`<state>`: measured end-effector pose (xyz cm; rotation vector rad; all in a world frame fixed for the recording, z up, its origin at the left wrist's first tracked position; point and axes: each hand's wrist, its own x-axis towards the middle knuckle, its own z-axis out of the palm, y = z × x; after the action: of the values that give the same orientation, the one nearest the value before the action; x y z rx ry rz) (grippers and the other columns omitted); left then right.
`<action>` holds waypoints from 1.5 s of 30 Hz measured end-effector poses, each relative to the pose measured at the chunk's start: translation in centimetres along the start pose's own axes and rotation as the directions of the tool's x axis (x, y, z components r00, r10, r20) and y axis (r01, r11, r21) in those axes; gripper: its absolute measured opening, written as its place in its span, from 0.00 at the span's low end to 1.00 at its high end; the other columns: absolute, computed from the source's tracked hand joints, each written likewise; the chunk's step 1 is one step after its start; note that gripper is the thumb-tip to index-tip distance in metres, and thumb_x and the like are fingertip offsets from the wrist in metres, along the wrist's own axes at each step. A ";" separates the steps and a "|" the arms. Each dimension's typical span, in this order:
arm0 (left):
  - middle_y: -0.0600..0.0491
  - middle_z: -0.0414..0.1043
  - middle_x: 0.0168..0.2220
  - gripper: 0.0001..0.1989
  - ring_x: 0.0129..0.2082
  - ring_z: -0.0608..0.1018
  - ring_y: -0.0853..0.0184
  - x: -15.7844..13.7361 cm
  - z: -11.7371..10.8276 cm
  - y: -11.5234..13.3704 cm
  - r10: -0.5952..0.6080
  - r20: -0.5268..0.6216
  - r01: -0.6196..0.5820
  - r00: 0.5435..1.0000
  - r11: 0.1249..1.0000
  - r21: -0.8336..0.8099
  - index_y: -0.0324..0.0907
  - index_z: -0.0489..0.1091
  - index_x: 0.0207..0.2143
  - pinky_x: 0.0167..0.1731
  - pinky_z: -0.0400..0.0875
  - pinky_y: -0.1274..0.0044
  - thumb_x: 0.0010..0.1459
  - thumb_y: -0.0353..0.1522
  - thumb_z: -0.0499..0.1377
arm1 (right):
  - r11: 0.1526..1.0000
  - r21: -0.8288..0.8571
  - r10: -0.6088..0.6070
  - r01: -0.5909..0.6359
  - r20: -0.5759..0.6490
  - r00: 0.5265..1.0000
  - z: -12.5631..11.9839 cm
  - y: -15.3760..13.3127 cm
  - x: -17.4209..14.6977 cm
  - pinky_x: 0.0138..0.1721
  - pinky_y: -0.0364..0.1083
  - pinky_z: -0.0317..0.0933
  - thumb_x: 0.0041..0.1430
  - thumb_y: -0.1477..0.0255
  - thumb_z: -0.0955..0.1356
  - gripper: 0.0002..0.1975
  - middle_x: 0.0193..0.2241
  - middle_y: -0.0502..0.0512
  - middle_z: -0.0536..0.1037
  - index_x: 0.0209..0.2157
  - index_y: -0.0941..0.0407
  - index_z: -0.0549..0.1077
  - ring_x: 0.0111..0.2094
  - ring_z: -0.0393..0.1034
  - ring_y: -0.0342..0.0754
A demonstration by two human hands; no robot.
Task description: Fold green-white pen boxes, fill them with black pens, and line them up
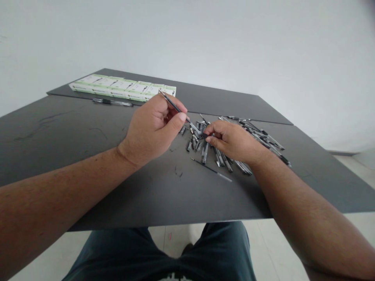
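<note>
My left hand (159,123) pinches a thin dark pen refill (173,105) between thumb and fingers, its metal tip up to the left and its clear end slanting down toward the other hand. Just right of it, my right hand (231,138) has its fingers closed on a small dark piece, seemingly a pen cap (204,135), over the pile. Beneath and around my right hand lie loose pen barrels (224,160) and small pen caps (193,142). Another pen refill (211,169) lies on the table in front of the pile.
White and green boxes (108,93) stand in a row at the back left of the dark table (140,203). A few pens (113,102) lie before them. More assembled-looking pens (268,142) are heaped to the right. The table's front edge runs above my legs.
</note>
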<state>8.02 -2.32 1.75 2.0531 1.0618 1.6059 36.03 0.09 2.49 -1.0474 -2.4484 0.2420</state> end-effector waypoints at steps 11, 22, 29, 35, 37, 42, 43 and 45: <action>0.52 0.87 0.42 0.07 0.38 0.86 0.62 0.0 -0.4 1.2 -0.002 0.088 -0.014 0.996 0.983 0.181 0.47 0.81 0.46 0.42 0.84 0.69 0.73 0.37 0.64 | 1.000 0.011 0.020 -0.020 -0.010 1.000 -0.1 -0.6 0.1 0.40 0.48 0.60 0.69 0.71 0.72 0.05 0.34 0.52 0.80 0.44 0.54 0.82 0.32 0.69 0.49; 0.50 0.90 0.42 0.11 0.39 0.89 0.61 -0.1 0.6 -0.4 -0.019 0.302 -0.021 0.953 0.992 0.128 0.45 0.87 0.48 0.42 0.82 0.71 0.69 0.38 0.66 | 0.999 0.040 -0.015 0.014 0.014 1.000 0.0 -0.7 0.0 0.40 0.48 0.60 0.70 0.71 0.72 0.05 0.35 0.53 0.82 0.45 0.54 0.82 0.33 0.72 0.50; 0.47 0.90 0.48 0.15 0.45 0.90 0.61 -0.2 1.2 -1.4 -0.024 0.328 0.036 0.944 0.999 -0.029 0.42 0.83 0.54 0.50 0.86 0.70 0.68 0.34 0.66 | 0.999 0.050 0.009 -0.009 0.014 1.000 -0.2 -1.0 0.0 0.41 0.48 0.61 0.70 0.70 0.72 0.06 0.36 0.53 0.83 0.45 0.53 0.82 0.34 0.72 0.50; 0.46 0.90 0.48 0.14 0.47 0.89 0.58 0.2 0.8 -3.8 -0.019 0.410 -0.087 0.912 0.967 0.239 0.42 0.84 0.52 0.53 0.83 0.67 0.68 0.33 0.62 | 0.995 -0.002 0.096 -0.096 -0.046 0.994 -0.3 -0.8 0.0 0.41 0.48 0.62 0.69 0.68 0.72 0.07 0.35 0.53 0.84 0.45 0.52 0.83 0.35 0.74 0.52; 0.45 0.89 0.48 0.15 0.49 0.88 0.56 0.3 0.7 -4.5 -0.010 0.462 -0.154 0.887 0.936 0.315 0.41 0.84 0.51 0.55 0.82 0.65 0.68 0.34 0.61 | 0.994 -0.021 0.109 -0.111 -0.070 0.992 -0.3 -0.7 0.1 0.41 0.49 0.62 0.69 0.68 0.72 0.07 0.35 0.53 0.84 0.45 0.52 0.83 0.35 0.74 0.52; 0.42 0.87 0.54 0.20 0.57 0.86 0.52 0.8 1.5 -5.3 0.045 0.589 -0.310 0.807 0.881 0.357 0.40 0.84 0.58 0.64 0.79 0.61 0.72 0.31 0.57 | 0.990 -0.050 0.129 -0.134 -0.102 0.986 -0.4 -0.7 0.2 0.41 0.50 0.62 0.68 0.68 0.71 0.09 0.34 0.53 0.84 0.45 0.53 0.84 0.34 0.74 0.52; 0.42 0.87 0.55 0.21 0.59 0.85 0.51 0.9 1.8 -5.4 0.061 0.612 -0.346 0.788 0.866 0.360 0.40 0.84 0.60 0.66 0.78 0.60 0.72 0.29 0.56 | 0.989 -0.053 0.132 -0.138 -0.105 0.986 -0.4 -0.8 0.3 0.42 0.50 0.62 0.68 0.68 0.71 0.09 0.34 0.53 0.84 0.44 0.53 0.84 0.34 0.74 0.52; 0.41 0.85 0.60 0.24 0.62 0.83 0.51 1.1 2.5 -5.5 0.086 0.647 -0.411 0.757 0.833 0.370 0.41 0.82 0.64 0.68 0.76 0.59 0.74 0.27 0.54 | 0.988 -0.057 0.134 -0.141 -0.111 0.985 -0.4 -0.8 0.3 0.41 0.50 0.62 0.68 0.68 0.71 0.08 0.34 0.53 0.84 0.44 0.53 0.84 0.34 0.74 0.52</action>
<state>8.52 2.60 -1.85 2.8864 1.0256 0.6433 35.50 -0.23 3.21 -1.2274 -2.3051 0.1471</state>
